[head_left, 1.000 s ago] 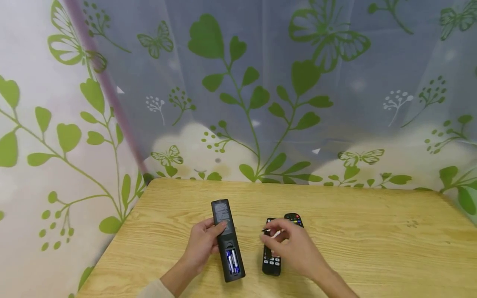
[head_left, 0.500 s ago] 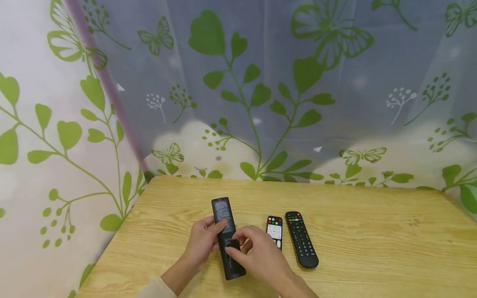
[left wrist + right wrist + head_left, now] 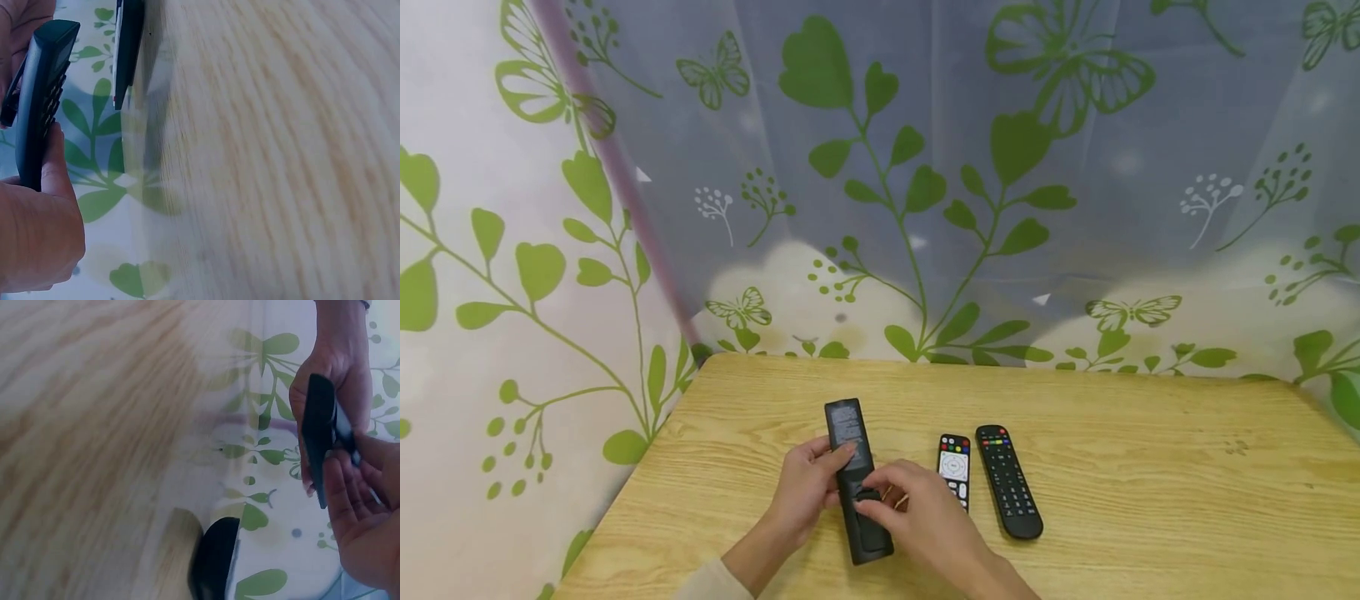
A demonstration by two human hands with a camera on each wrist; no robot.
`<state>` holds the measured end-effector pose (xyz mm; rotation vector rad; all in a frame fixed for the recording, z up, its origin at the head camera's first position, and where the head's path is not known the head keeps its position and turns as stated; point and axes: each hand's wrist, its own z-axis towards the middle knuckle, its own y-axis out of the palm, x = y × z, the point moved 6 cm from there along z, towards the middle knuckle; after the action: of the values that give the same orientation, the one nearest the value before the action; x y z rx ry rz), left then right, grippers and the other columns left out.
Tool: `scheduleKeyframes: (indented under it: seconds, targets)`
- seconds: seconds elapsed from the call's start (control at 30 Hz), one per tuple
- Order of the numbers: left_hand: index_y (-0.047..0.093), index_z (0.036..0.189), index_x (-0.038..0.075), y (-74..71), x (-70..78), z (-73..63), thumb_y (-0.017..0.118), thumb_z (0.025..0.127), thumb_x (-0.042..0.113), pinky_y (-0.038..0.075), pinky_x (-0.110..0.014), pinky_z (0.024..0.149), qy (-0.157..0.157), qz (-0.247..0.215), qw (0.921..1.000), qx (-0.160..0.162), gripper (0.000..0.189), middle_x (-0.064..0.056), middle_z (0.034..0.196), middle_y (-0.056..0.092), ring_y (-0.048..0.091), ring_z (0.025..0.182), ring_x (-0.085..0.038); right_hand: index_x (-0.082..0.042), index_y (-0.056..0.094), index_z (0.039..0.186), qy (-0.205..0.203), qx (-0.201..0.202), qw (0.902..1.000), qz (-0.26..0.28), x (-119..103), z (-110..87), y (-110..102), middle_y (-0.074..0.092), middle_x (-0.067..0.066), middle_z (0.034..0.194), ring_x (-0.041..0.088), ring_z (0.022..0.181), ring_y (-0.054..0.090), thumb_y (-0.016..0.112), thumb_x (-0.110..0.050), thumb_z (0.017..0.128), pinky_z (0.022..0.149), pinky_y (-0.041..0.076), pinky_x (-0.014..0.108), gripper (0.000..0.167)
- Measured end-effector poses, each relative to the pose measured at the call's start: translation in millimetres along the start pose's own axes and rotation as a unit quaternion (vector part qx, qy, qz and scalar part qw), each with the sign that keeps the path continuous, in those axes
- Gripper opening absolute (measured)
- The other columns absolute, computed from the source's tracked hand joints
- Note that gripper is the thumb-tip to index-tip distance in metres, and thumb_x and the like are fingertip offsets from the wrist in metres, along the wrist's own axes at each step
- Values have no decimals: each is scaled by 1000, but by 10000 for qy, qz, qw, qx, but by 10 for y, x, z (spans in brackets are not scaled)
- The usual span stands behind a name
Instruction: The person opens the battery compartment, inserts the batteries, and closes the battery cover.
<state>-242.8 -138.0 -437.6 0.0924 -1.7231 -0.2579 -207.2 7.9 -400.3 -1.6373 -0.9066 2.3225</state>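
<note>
A black remote control (image 3: 847, 423), its back facing up, is held in my left hand (image 3: 803, 485), with the thumb across its label. Between thumb and fingers my right hand (image 3: 927, 510) pinches the black battery cover (image 3: 872, 533), which lies over the battery compartment at the remote's near end. In the left wrist view this cover (image 3: 10, 107) stands at a slant to the remote's back. The right wrist view shows the remote (image 3: 317, 425) edge-on, with the cover (image 3: 345, 434) beside the right fingertips. No batteries show now.
On the wooden table (image 3: 1150, 483) lie two more remotes, buttons up, right of the hands. One is a smaller black remote with white buttons (image 3: 953, 467), partly hidden by the right hand; the other is a longer black remote (image 3: 1011, 483). A patterned cloth (image 3: 880, 250) hangs behind the table.
My right hand has moved left with the battery cover from above the other remotes to the held remote. The batteries, visible earlier, are now covered. Over the last half second the cover has lowered slightly.
</note>
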Motion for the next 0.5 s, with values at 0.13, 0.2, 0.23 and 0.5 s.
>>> scheduleKeyframes:
  seconds: [0.13, 0.2, 0.23, 0.5]
  targets:
    - [49, 124, -14, 10, -13, 6, 58, 96, 14, 58, -32, 63, -80, -87, 9999, -48, 40, -17, 92, 69, 70, 78, -24, -17, 70, 98, -1, -2, 9996, 277, 39, -3, -7, 62, -12, 88, 4, 74, 57, 72, -29, 85, 67, 52, 23, 17]
    - [49, 124, -13, 16, -13, 7, 58, 96, 14, 58, -32, 64, -122, -100, 9999, -60, 41, -17, 92, 69, 70, 79, -25, -17, 70, 97, -29, 31, 9994, 355, 52, -12, -5, 62, -12, 87, 4, 73, 58, 72, -29, 85, 67, 52, 23, 17]
    - [49, 125, -13, 18, -12, 7, 58, 96, 15, 58, -33, 64, -136, -101, 9998, -63, 42, -17, 92, 69, 70, 79, -25, -17, 70, 97, -39, 45, 9992, 399, 58, -17, -2, 62, -12, 87, 4, 73, 58, 72, -30, 85, 66, 53, 23, 18]
    - [49, 124, -14, 32, -15, 11, 58, 96, 14, 58, -33, 65, -199, -125, 9996, -130, 41, -18, 91, 69, 70, 79, -25, -17, 70, 96, -65, 235, 9973, 699, 106, -41, 26, 62, -11, 84, 5, 72, 58, 73, -32, 84, 66, 52, 24, 19]
